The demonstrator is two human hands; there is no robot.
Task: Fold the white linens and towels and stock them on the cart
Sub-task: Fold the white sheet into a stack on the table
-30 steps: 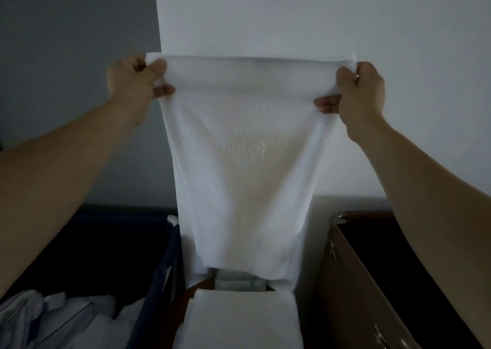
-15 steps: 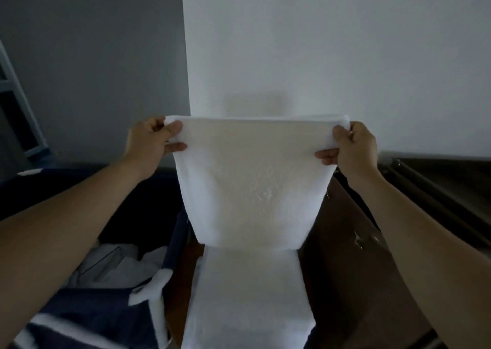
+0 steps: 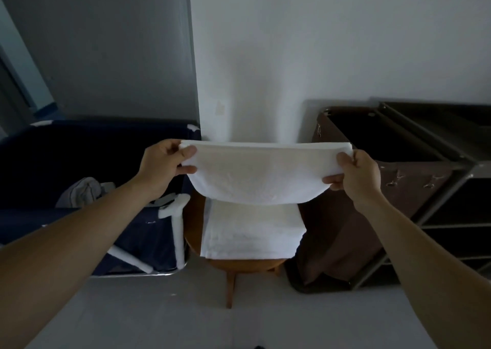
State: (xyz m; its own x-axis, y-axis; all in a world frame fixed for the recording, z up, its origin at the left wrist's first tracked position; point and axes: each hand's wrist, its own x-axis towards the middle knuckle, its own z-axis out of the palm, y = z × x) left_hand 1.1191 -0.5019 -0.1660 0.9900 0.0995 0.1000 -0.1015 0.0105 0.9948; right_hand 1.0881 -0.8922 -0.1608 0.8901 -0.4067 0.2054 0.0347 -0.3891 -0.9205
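The person holds a folded white towel (image 3: pixel 261 173) by its two ends, out in front at arm's length. The left hand (image 3: pixel 162 166) has its grip closed on the left end, with the thumb over the top edge and a finger under the fold. The right hand (image 3: pixel 358 174) pinches the right end the same way. The towel lies nearly level between the hands and sags in the middle.

Below it, a stack (image 3: pixel 252 229) of folded white towels rests on a round wooden stool (image 3: pixel 233 265). The held towel's hanging edge covers the far end of the stack from this view, and contact between them cannot be told.

A dark blue bin (image 3: pixel 93 141) with white frame tubes stands left of the stool, with crumpled pale linen (image 3: pixel 79 192) inside. The cart (image 3: pixel 467 173), a grey metal frame with dark shelves, stands on the right. A brown bag (image 3: pixel 345 229) hangs at the end nearest the stool. A white wall (image 3: pixel 318 56) rises behind the stool, and the floor (image 3: pixel 186 309) is pale grey.
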